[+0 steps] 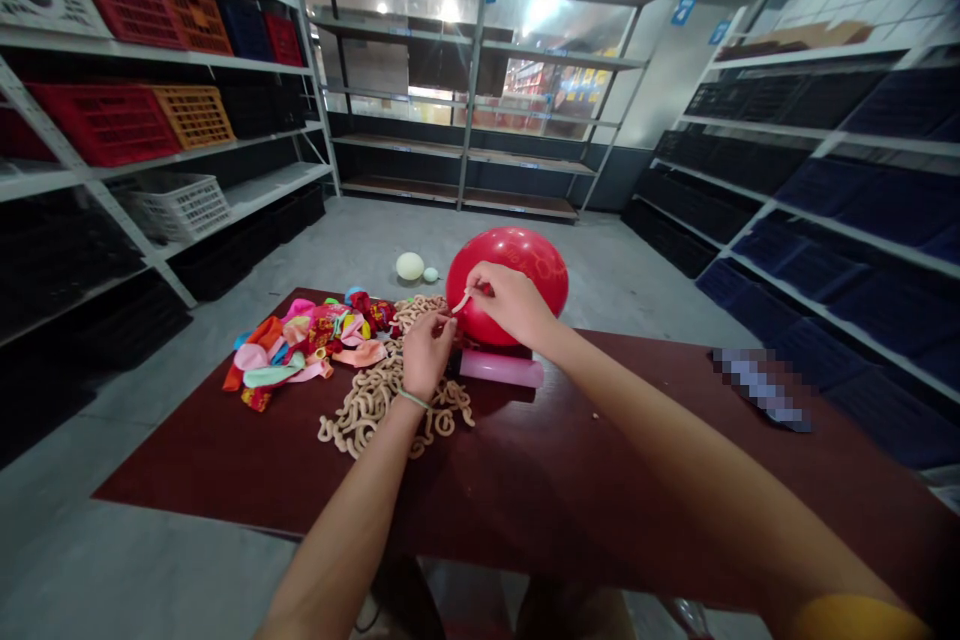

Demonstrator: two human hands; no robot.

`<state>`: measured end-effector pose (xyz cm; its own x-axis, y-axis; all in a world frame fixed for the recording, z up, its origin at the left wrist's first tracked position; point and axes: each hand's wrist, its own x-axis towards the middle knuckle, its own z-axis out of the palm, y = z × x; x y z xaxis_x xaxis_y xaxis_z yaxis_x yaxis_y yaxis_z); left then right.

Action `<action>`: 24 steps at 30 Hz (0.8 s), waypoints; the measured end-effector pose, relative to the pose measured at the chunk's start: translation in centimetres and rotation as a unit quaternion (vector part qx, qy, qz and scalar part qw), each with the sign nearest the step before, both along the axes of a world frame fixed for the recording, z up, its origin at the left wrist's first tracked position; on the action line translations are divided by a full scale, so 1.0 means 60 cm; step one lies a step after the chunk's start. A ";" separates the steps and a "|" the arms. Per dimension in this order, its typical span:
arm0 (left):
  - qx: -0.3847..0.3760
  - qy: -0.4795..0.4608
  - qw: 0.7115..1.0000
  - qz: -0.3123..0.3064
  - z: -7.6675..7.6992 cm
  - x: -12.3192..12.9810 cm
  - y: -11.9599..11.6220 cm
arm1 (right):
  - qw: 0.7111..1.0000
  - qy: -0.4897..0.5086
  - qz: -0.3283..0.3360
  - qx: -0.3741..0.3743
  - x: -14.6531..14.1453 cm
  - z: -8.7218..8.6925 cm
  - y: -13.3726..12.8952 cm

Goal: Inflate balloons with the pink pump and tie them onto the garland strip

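Red inflated balloon [521, 260] rests at the table's far side, its pale neck [461, 301] pinched between the right hand [511, 305] and the left hand [427, 355], above tan rubber loops [382, 400].

I record one red latex balloon [517, 270], inflated and taut, with faint printed markings, at centre frame. A pale rubber strip [460, 301] at the balloon's left side is pinched by the right hand [510, 302]; I cannot tell whether it is the balloon's neck or a separate tie. The left hand [429, 352] is raised just beside that strip, directly above a loose heap of curled tan rubber pieces [390, 400].
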<state>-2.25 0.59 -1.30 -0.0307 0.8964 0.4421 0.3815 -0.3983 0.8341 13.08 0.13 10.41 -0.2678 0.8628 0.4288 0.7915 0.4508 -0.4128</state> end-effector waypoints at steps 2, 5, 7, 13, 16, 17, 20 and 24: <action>-0.061 -0.031 0.998 0.002 -0.005 -0.001 0.005 | 0.999 0.032 0.003 -0.011 0.003 -0.005 -0.006; -0.114 -0.114 0.987 -0.018 -0.012 -0.001 0.012 | 0.997 0.074 -0.005 -0.030 0.009 -0.016 -0.020; -0.144 -0.197 0.969 -0.041 -0.014 0.001 0.016 | 0.991 0.121 -0.014 -0.060 0.014 -0.030 -0.027; -0.188 -0.297 0.934 -0.067 -0.012 0.008 0.019 | 0.904 0.384 -0.048 -0.184 0.023 -0.104 -0.021; -0.159 -0.240 0.955 -0.068 -0.011 0.008 0.014 | 0.828 0.501 -0.085 -0.234 0.020 -0.137 -0.018; -0.143 -0.212 0.964 -0.069 -0.009 0.008 0.011 | 0.811 0.522 -0.090 -0.248 0.017 -0.144 -0.019; -0.095 -0.133 0.983 -0.079 -0.004 0.006 0.004 | 0.788 0.549 -0.077 -0.269 0.004 -0.160 -0.023; -0.066 -0.071 0.993 -0.073 -0.004 0.005 0.001 | 0.747 0.611 -0.058 -0.255 -0.023 -0.180 -0.016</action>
<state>-1.95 0.62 -1.53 0.0497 0.9455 0.3217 0.2036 -0.3250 0.9235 11.72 -0.85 -0.42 0.1439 0.9844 -0.1014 -0.2954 -0.0550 -0.9538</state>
